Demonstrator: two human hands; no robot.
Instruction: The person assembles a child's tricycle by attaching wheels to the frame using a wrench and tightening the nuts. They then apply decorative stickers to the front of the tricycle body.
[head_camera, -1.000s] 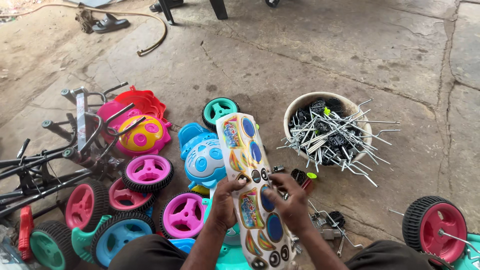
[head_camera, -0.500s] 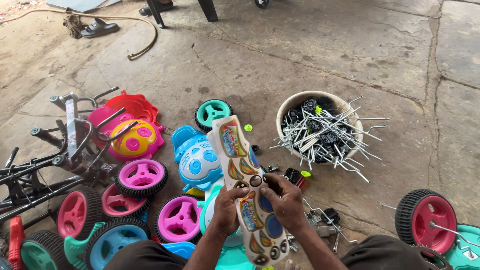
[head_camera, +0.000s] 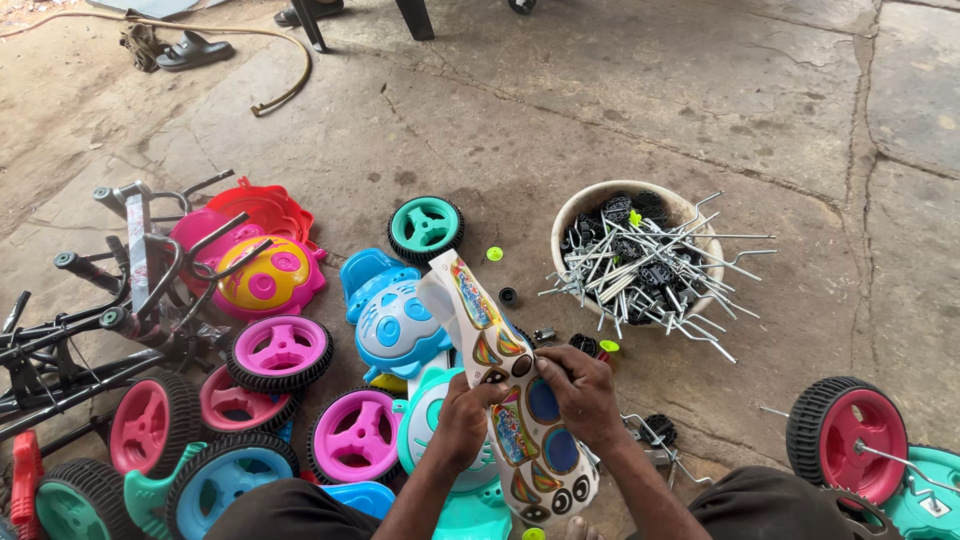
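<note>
A long white sticker sheet (head_camera: 505, 385) with colourful printed shapes stands tilted in front of me. My left hand (head_camera: 462, 420) grips its left edge near the middle. My right hand (head_camera: 577, 392) pinches a small piece on the sheet's upper right part with fingertips together. Under the sheet lie a blue plastic toy face panel (head_camera: 390, 325) and a teal plastic body part (head_camera: 432, 420).
Pink wheels (head_camera: 280, 350), a teal wheel (head_camera: 426, 228) and a blue wheel (head_camera: 222, 482) lie on the concrete floor at left. A beige bowl (head_camera: 585, 205) holds metal rods and black caps. Black handlebars (head_camera: 120, 290) lie far left, a red wheel (head_camera: 845, 432) lower right.
The view has shifted slightly. My right hand's fingers have moved a little along the sheet, still pinching at it; the left hand keeps its hold.
</note>
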